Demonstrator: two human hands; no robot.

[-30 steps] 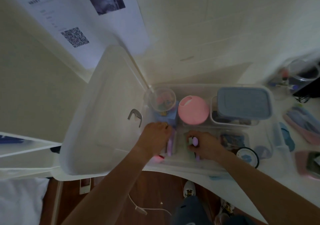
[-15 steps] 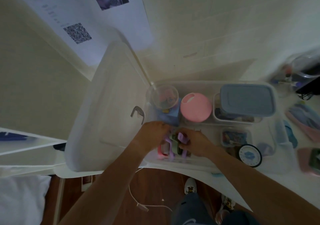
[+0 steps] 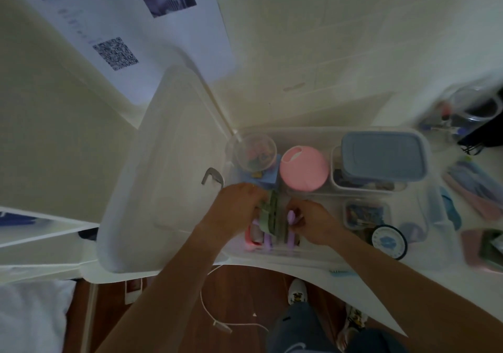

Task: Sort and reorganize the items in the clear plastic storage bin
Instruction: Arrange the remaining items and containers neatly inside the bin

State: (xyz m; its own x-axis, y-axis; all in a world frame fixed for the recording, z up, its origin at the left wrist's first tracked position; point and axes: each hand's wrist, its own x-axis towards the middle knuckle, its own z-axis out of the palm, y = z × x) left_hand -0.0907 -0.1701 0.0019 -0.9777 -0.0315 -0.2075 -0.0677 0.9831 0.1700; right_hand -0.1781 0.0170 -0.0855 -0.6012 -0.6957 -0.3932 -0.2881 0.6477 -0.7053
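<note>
Head view, looking down: a clear storage bin (image 3: 435,216) on a white desk. At the bin's near left corner, the left hand (image 3: 234,208) grips a green strip (image 3: 272,216); the right hand (image 3: 310,222) pinches a purple piece (image 3: 291,216) just beside it. A pink ball (image 3: 303,167) sits behind them

Both forearms are bare from the picture's lower edge up to the wrists, with no sleeve in sight. The left hand (image 3: 239,205) and the right hand (image 3: 310,222) wear no gloves; whether there is a ring or a watch cannot be told in this dim light. At about six o'clock, the legs are in dark blue-grey trousers (image 3: 302,325), probably denim. The feet are in white shoes (image 3: 297,291) with a small dark and yellow pattern on the uppers.
</note>
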